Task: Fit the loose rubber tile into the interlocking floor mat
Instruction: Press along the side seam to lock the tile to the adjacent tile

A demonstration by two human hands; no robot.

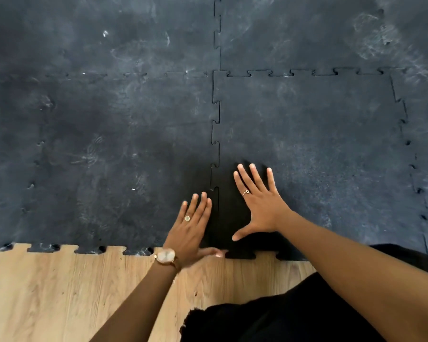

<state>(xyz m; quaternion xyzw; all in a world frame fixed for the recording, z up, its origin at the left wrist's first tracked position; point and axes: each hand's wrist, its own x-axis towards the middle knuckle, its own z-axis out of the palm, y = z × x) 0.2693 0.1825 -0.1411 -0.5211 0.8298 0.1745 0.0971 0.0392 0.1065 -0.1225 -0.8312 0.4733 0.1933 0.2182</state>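
Observation:
A dark rubber tile (314,134) lies among the tiles of the black interlocking floor mat (104,134), its toothed edges meeting neighbours on the left, top and right. My left hand (190,228) lies flat, fingers together, on the neighbouring tile just left of the vertical seam (215,154), with its thumb at the mat's front edge. My right hand (257,206) is spread flat on the tile's near-left corner, just right of that seam. Neither hand grips anything.
Light wooden floor (59,292) runs along the mat's toothed front edge. Dark clothing (294,319) fills the lower right. The mat carries pale dusty scuffs and footprints and extends past the frame on three sides.

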